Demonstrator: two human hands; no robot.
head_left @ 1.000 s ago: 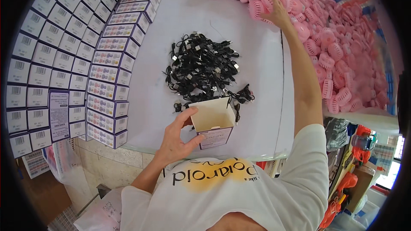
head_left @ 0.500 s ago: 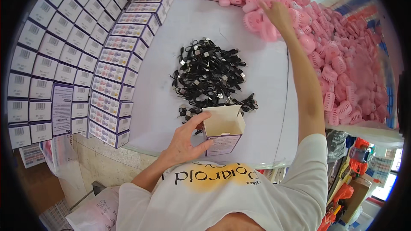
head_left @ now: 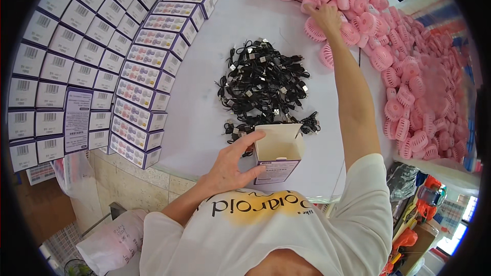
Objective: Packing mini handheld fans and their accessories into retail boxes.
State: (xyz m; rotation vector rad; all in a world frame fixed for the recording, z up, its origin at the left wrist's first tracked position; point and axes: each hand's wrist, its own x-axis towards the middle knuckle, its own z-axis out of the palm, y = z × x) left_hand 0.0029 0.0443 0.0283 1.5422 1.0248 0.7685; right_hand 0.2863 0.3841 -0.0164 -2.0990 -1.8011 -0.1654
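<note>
My left hand [head_left: 227, 168] grips the left side of a small purple and white carton [head_left: 277, 172], thumb on its front and fingers along its far edge. The carton stands upright near the front of the table, its top flap raised and its inside bare as far as I can see. At the far right, my right hand [head_left: 326, 19] reaches into a heap of pink handheld fans [head_left: 368, 23], its fingers closed on one pink fan [head_left: 307, 7] at the heap's near edge. Between both hands lies a pile of black charging cables [head_left: 263, 84] with metal plugs.
Stacked printed cartons [head_left: 135, 92] form a wall along the left. More pink fans fill a plastic-lined area [head_left: 434, 102] at the right. The white tabletop [head_left: 199, 71] ends just before my body. A white bag [head_left: 115, 243] lies low at the left.
The view has shifted, so the table's contents appear further right. My right hand has drawn its fingers in at the fan heap, and a blurred fan there now rests still. My left hand keeps the carton.
</note>
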